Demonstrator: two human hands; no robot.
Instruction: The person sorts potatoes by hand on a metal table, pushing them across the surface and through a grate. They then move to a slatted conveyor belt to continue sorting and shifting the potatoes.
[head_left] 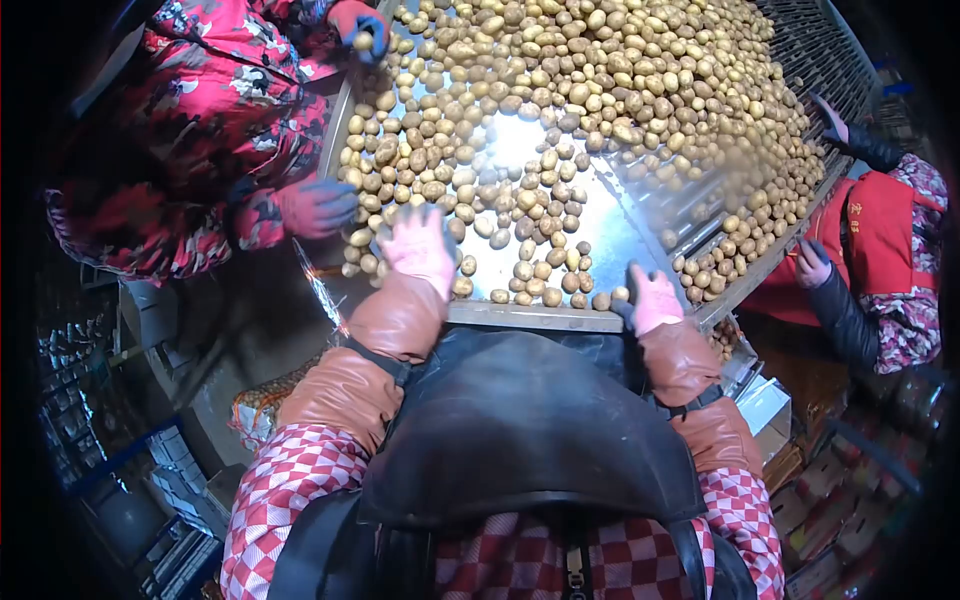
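So the potatoes (560, 110) are spread all over a shiny metal sorting table (530, 318), piled thick at the far end and thinning out toward the near edge where the wearer stands. Left hand (418, 248), in a pink glove, is reaching out flat over the table with fingers spread, palm down, nothing gripped as far as I can see, just touching or hovering on the loose spuds at the near-left side. Right hand (652, 297), same pink glove, sits at the near rim, fingers loosely curled; can't tell if it's got a small potato under it or is only resting there. The pile lies straight ahead and away from both hands, and the left one is clearly further into it. A co-worker in a red floral jacket (200, 120) stands at the left, another in a red vest (880, 235) at the right. Part of the right side of the table is blurred, and a black apron (520, 430) hides whatever is under the near edge.
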